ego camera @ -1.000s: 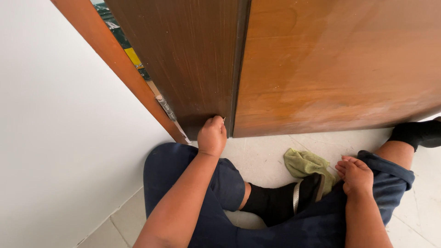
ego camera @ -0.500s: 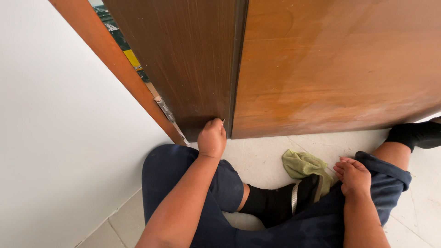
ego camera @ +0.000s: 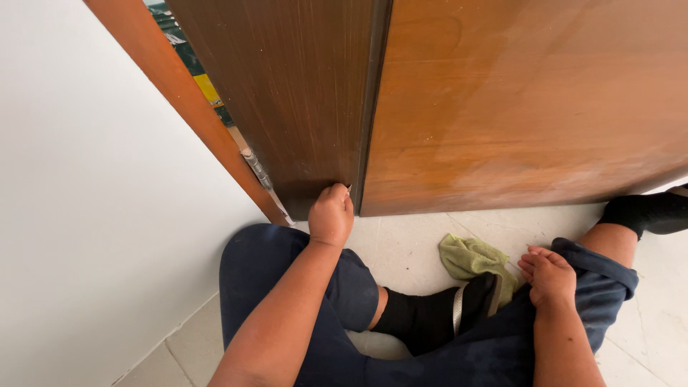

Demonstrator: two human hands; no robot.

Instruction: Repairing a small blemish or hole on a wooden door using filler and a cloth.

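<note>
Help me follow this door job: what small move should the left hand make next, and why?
Probably slide the left hand a little up the door edge. It presses a small tool, barely visible, at the very bottom corner, and the edge above shows untouched. The green cloth lies idle by the right hand.

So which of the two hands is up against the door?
The left hand, closed into a fist at the bottom edge of the dark wooden door. The right hand rests on the person's leg instead.

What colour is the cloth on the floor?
The cloth is light green, seen best in the head view.
</note>
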